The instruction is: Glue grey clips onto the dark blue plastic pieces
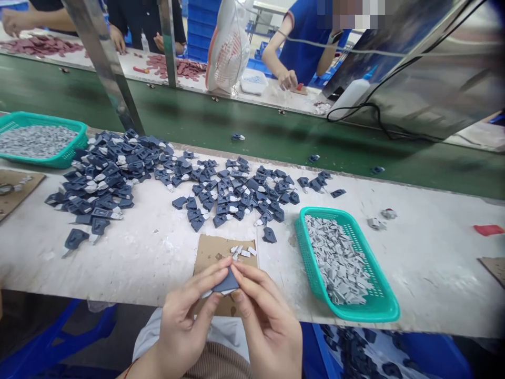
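Observation:
Between both hands is a small dark blue plastic part [226, 282] with a whitish piece along its lower edge. My left hand [187, 308] pinches it from the left, and my right hand [266, 305] grips its right side; the fingertips nearly meet at the top. Beneath them lies a brown cardboard sheet [209, 250] with several small pale grey pieces [243, 252] on it. A large pile of dark blue parts [106, 173], many with white pieces attached, spreads across the table beyond my hands. To the right stands a green basket [389, 310] of light grey pieces [339, 263].
Behind the table runs a green conveyor belt [189, 123] carrying a few scattered blue parts. Another green basket [74, 152] sits at the far left. A metal post [104, 63] rises near the pile. Across the belt, other people handle reddish parts [43, 46]. A red piece [488, 230] lies far right.

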A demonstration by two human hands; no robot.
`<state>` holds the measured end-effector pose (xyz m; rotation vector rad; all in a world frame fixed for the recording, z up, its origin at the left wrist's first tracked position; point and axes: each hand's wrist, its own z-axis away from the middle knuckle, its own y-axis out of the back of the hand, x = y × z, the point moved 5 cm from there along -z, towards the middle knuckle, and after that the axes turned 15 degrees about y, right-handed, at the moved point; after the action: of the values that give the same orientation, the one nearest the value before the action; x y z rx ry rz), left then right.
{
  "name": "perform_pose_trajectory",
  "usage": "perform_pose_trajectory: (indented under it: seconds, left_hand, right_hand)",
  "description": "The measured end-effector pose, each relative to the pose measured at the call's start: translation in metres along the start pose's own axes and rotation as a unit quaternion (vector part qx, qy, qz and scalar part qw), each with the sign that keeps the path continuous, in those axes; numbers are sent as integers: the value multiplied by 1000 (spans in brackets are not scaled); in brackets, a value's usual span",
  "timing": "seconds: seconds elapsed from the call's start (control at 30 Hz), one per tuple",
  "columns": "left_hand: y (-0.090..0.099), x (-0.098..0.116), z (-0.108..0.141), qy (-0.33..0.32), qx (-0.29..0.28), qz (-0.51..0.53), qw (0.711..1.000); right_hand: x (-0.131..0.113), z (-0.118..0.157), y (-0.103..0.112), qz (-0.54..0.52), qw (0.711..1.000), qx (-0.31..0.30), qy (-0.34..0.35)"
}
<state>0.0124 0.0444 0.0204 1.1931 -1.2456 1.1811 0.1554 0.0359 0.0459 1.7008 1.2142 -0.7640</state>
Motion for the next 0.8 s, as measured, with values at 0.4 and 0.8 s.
perform_pose_trajectory:
  seconds: [0.4,0.8]
  left_hand:
    - [-3,-7,-12,45,63,7,997]
    - [3,1,-89,228,-66,61,970]
  right_hand:
    - [9,-13,-7,12,999,21,22]
    - [26,-41,6,21,999,-1,43]
